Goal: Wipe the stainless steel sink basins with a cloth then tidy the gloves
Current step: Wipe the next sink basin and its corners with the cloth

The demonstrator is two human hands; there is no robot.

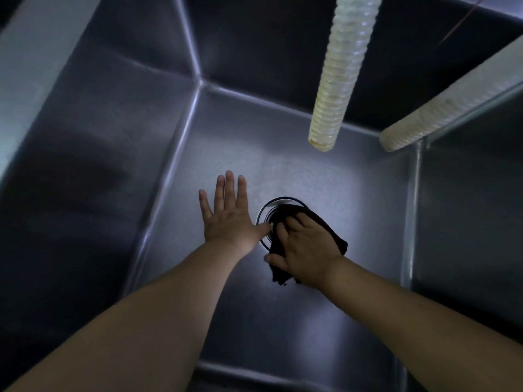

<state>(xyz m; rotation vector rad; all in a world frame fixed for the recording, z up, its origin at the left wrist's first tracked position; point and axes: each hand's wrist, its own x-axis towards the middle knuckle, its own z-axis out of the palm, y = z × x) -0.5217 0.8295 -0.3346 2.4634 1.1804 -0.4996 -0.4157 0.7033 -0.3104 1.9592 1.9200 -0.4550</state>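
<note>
Looked straight down into a deep steel sink basin from the head view, pretty dim apart from a bright patch of light on the floor of it. Two ribbed, yellowish-clear hoses up top: near hose dangling down from the upper edge, open end hanging well above the basin floor, and far hose coming in at a slant from the right, end sitting by the top of the right wall. Neither touching the hands or the cloth, both off toward the back. Thin reddish wire visible in the top right corner, too blurry for more.

Dark cloth, near black, bunched up and crumpled, lying on the basin floor partly over the round drain, covering its right half. Frayed-looking bits poking out below the wrist. Right hand pressed on top of it, fingers curled round the fabric, thumb tucked along the near edge, so grasping the cloth. Left hand just beside it to the left, flat over the basin floor, fingers straight and slightly spread, released, holding nothing, thumb tip right at the drain rim. Hard to tell whether the palm actually touched the steel.

Basin walls brushed grey, smeary reflections on the left wall, sharp folded seams at the corners. Flat pale rim along the upper left. Both forearms bare.
</note>
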